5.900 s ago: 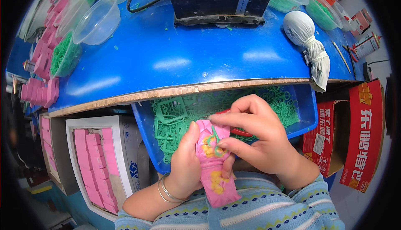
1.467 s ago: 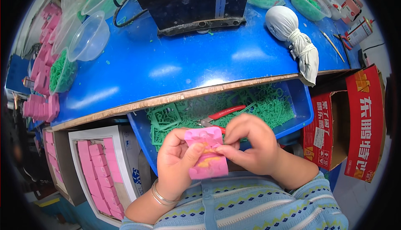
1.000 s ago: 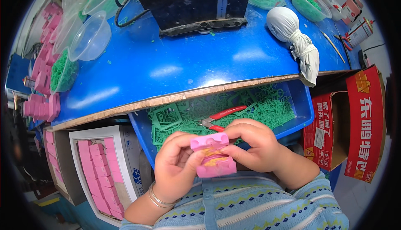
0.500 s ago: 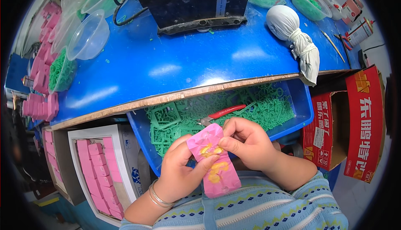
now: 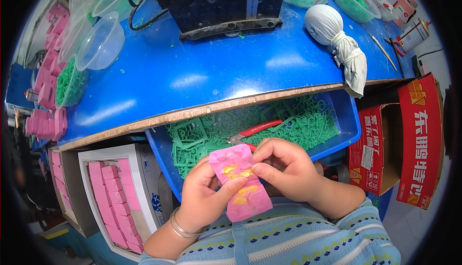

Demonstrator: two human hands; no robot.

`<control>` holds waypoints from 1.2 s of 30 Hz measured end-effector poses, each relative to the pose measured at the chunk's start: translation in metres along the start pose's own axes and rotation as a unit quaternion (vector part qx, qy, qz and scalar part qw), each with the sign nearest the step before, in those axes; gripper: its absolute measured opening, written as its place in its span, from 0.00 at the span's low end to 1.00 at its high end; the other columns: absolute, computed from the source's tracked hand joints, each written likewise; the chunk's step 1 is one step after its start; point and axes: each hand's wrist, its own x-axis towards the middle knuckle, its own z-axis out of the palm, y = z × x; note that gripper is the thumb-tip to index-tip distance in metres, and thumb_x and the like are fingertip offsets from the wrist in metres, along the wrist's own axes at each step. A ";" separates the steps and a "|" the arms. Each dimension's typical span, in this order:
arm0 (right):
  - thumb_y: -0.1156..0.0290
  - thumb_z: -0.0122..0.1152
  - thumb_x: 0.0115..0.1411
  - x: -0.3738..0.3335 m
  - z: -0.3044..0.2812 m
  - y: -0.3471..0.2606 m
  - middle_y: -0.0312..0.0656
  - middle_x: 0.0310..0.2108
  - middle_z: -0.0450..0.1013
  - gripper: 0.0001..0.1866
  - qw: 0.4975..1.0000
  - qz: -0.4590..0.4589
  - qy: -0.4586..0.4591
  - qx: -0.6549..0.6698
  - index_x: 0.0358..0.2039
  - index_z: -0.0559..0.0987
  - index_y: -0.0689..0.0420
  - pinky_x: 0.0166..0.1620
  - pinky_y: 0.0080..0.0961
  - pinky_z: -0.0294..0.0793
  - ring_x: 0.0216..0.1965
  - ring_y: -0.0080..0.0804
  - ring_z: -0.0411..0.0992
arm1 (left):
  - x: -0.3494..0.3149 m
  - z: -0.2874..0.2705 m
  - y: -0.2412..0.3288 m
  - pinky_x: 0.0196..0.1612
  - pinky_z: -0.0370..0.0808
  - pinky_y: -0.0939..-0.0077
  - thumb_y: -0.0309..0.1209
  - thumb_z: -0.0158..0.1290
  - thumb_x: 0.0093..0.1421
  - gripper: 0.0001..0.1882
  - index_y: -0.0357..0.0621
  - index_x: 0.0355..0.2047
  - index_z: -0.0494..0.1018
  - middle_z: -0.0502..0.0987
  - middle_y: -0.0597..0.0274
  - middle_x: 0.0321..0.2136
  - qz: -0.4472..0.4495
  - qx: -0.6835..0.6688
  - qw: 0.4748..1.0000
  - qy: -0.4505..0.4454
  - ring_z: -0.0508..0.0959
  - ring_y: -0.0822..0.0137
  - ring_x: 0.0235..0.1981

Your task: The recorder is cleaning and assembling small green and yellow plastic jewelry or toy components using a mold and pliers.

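A soft pink rubber mould [image 5: 232, 159] with yellow patches on its inner face lies spread open between my hands, above my lap. My left hand [image 5: 208, 195] is closed on its left side, thumb pressed over the middle near the yellow patches. My right hand [image 5: 291, 169] pinches its right edge between thumb and fingers; whether a small piece sits in that pinch is hidden. Just beyond my hands is a blue tub [image 5: 355, 125] filled with green wax-like scraps [image 5: 308, 128]. Red-handled cutters [image 5: 260, 128] rest on the scraps, partly hidden by the mould and my fingers.
The blue table [image 5: 202, 77] overhangs the tub. On it stand a black machine [image 5: 221, 5], a tied white cloth bundle [image 5: 332, 31] and plastic bowls [image 5: 102, 41]. A white box [image 5: 154, 188] of pink blocks [image 5: 115, 197] is left; a red carton [image 5: 418, 145] is right.
The mould has shifted slightly left and tilted in my hands, its lower end rising a little. Both hands keep their hold on it.
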 end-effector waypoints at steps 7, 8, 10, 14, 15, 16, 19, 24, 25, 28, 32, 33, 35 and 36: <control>0.75 0.56 0.56 -0.003 0.000 -0.001 0.41 0.33 0.67 0.07 0.999 -0.028 -0.002 -0.036 0.34 0.72 0.64 0.37 0.19 0.70 0.33 0.23 0.69 | 0.000 -0.002 -0.001 0.47 0.71 0.76 0.17 0.52 0.54 0.15 0.30 0.43 0.69 0.68 0.58 0.42 0.004 0.014 1.000 -0.016 0.73 0.69 0.44; 0.75 0.56 0.56 -0.003 0.000 -0.001 0.41 0.33 0.67 0.07 0.998 -0.033 -0.001 -0.045 0.35 0.72 0.65 0.36 0.19 0.70 0.33 0.24 0.69 | -0.001 -0.002 -0.001 0.47 0.71 0.76 0.17 0.52 0.54 0.15 0.30 0.43 0.69 0.68 0.58 0.42 0.005 0.014 1.000 -0.015 0.73 0.69 0.44; 0.76 0.56 0.56 -0.003 0.001 -0.002 0.41 0.33 0.67 0.07 0.998 -0.037 -0.001 -0.051 0.35 0.72 0.65 0.36 0.19 0.71 0.33 0.24 0.69 | -0.001 -0.003 -0.002 0.47 0.71 0.76 0.17 0.52 0.54 0.15 0.31 0.43 0.69 0.68 0.58 0.43 0.008 0.023 1.000 -0.016 0.73 0.69 0.44; 0.76 0.56 0.56 -0.003 0.001 -0.004 0.42 0.33 0.67 0.07 0.998 -0.037 0.001 -0.056 0.34 0.72 0.66 0.35 0.18 0.71 0.33 0.24 0.70 | 0.000 0.000 0.001 0.47 0.71 0.76 0.17 0.52 0.54 0.15 0.31 0.43 0.68 0.68 0.58 0.43 -0.005 0.011 1.000 -0.019 0.73 0.69 0.44; 0.76 0.56 0.56 -0.004 0.002 -0.004 0.42 0.33 0.67 0.07 0.998 -0.038 0.001 -0.056 0.34 0.72 0.66 0.35 0.18 0.71 0.33 0.24 0.70 | -0.001 0.000 0.001 0.47 0.71 0.76 0.17 0.52 0.54 0.15 0.31 0.43 0.68 0.68 0.58 0.43 -0.012 0.001 1.000 -0.016 0.73 0.69 0.44; 0.77 0.56 0.56 -0.004 0.002 -0.004 0.42 0.33 0.67 0.07 0.998 -0.040 0.002 -0.053 0.34 0.72 0.66 0.35 0.19 0.72 0.33 0.24 0.70 | -0.001 0.000 0.000 0.47 0.71 0.76 0.17 0.52 0.54 0.15 0.31 0.43 0.68 0.68 0.58 0.43 -0.019 -0.008 1.000 -0.013 0.72 0.69 0.44; 0.77 0.57 0.55 -0.004 0.003 -0.005 0.42 0.33 0.67 0.07 0.997 -0.046 0.002 -0.057 0.34 0.73 0.65 0.35 0.19 0.72 0.33 0.24 0.70 | -0.002 -0.001 -0.001 0.47 0.71 0.76 0.18 0.52 0.54 0.15 0.31 0.43 0.68 0.68 0.58 0.42 -0.023 -0.021 0.999 -0.012 0.72 0.70 0.44; 0.77 0.57 0.55 -0.004 0.001 -0.005 0.42 0.32 0.67 0.06 0.994 -0.075 -0.001 -0.084 0.33 0.73 0.65 0.35 0.19 0.72 0.32 0.25 0.70 | -0.001 -0.004 -0.002 0.47 0.71 0.77 0.17 0.53 0.53 0.16 0.31 0.43 0.68 0.68 0.59 0.41 -0.006 0.006 1.000 -0.027 0.72 0.70 0.44; 0.77 0.58 0.55 -0.004 0.001 -0.006 0.42 0.32 0.67 0.06 0.994 -0.075 0.000 -0.084 0.33 0.73 0.65 0.35 0.19 0.72 0.32 0.25 0.70 | -0.001 -0.005 -0.003 0.46 0.71 0.77 0.17 0.53 0.53 0.16 0.31 0.43 0.68 0.68 0.59 0.41 0.002 0.016 0.999 -0.032 0.72 0.70 0.44; 0.78 0.57 0.55 -0.004 0.001 -0.005 0.42 0.33 0.67 0.07 0.994 -0.075 0.001 -0.079 0.34 0.73 0.65 0.35 0.19 0.72 0.33 0.25 0.70 | -0.001 -0.006 -0.006 0.46 0.71 0.77 0.19 0.51 0.55 0.16 0.32 0.45 0.67 0.68 0.58 0.43 0.014 0.024 0.999 -0.041 0.72 0.70 0.43; 0.76 0.53 0.58 -0.004 0.003 -0.002 0.41 0.34 0.68 0.10 0.996 -0.044 0.011 -0.083 0.40 0.72 0.66 0.36 0.18 0.71 0.33 0.22 0.69 | -0.002 -0.007 -0.012 0.45 0.70 0.78 0.26 0.47 0.60 0.17 0.34 0.49 0.63 0.68 0.58 0.44 0.013 -0.024 0.999 -0.033 0.72 0.71 0.42; 0.75 0.50 0.59 -0.003 0.006 -0.003 0.41 0.35 0.68 0.13 1.000 -0.001 0.012 -0.001 0.44 0.70 0.65 0.36 0.18 0.70 0.33 0.21 0.68 | -0.002 -0.008 -0.013 0.43 0.70 0.79 0.30 0.45 0.62 0.19 0.34 0.51 0.61 0.69 0.58 0.43 0.019 -0.076 0.996 -0.031 0.72 0.71 0.40; 0.73 0.51 0.59 -0.005 0.006 0.004 0.40 0.35 0.68 0.14 1.000 -0.007 0.007 0.008 0.45 0.70 0.65 0.36 0.19 0.70 0.34 0.21 0.68 | 0.000 -0.001 -0.012 0.39 0.69 0.79 0.38 0.41 0.64 0.22 0.34 0.52 0.57 0.70 0.59 0.40 0.059 -0.055 0.997 0.005 0.70 0.73 0.36; 0.72 0.51 0.59 -0.005 0.006 0.004 0.40 0.34 0.68 0.15 1.000 -0.013 0.003 0.018 0.46 0.69 0.64 0.36 0.20 0.69 0.34 0.22 0.67 | -0.002 -0.001 -0.009 0.39 0.69 0.79 0.38 0.41 0.64 0.22 0.34 0.52 0.57 0.70 0.59 0.40 0.061 -0.055 0.997 0.005 0.70 0.73 0.36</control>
